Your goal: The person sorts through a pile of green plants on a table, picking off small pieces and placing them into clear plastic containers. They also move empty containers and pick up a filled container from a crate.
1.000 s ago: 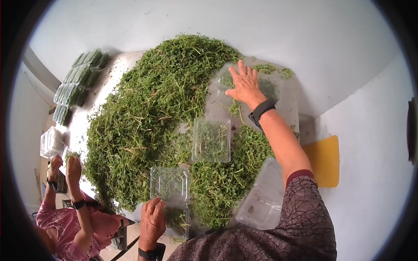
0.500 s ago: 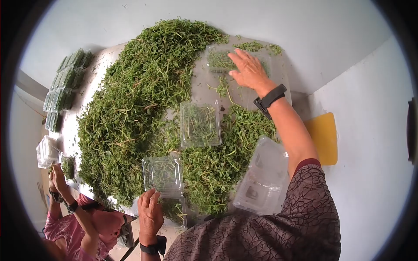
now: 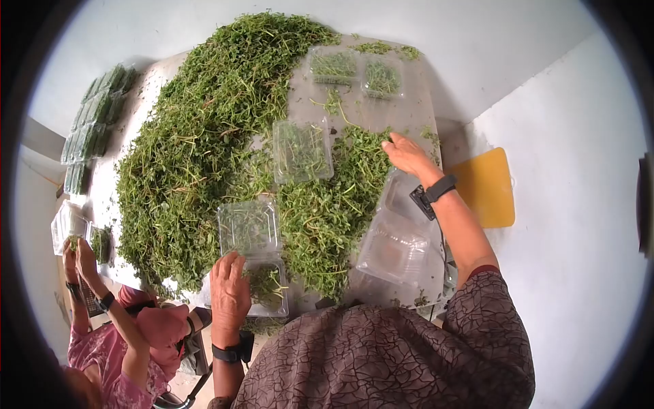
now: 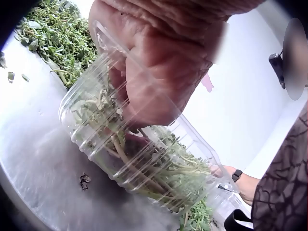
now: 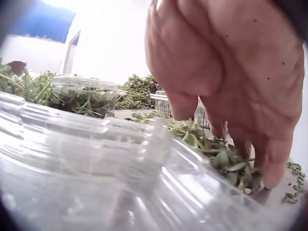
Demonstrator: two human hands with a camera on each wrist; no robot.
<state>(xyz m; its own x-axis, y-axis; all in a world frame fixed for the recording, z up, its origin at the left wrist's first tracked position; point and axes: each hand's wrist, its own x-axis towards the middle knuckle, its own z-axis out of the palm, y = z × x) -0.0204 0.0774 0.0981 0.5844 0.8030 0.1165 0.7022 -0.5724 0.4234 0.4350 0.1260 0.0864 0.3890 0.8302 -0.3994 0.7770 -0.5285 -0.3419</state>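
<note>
My left hand (image 3: 230, 290) curls at the left edge of an open clear container (image 3: 285, 300) with sprigs inside. In the left wrist view, the thumb (image 4: 154, 96) lies behind the container's clear wall (image 4: 120, 159), close to the stems. My right hand (image 3: 409, 155) is at the right edge of the green pile (image 3: 320, 232), above empty clear containers (image 3: 395, 252). From the right wrist, its fairly straight fingers (image 5: 272, 159) point down beside loose greens (image 5: 236, 168); whether they touch them, I cannot tell.
A clear container (image 3: 302, 150) sits mid-table, and two filled ones (image 3: 334, 67) (image 3: 383, 76) lie at the back. Filled packs (image 3: 95, 112) are stacked at the left. A person in pink (image 3: 119, 354) works at the left edge. A yellow board (image 3: 482, 187) stands right.
My right hand has drawn back from the filled containers at the back to the near right of the pile. My left hand stays at its container. The head view has shifted.
</note>
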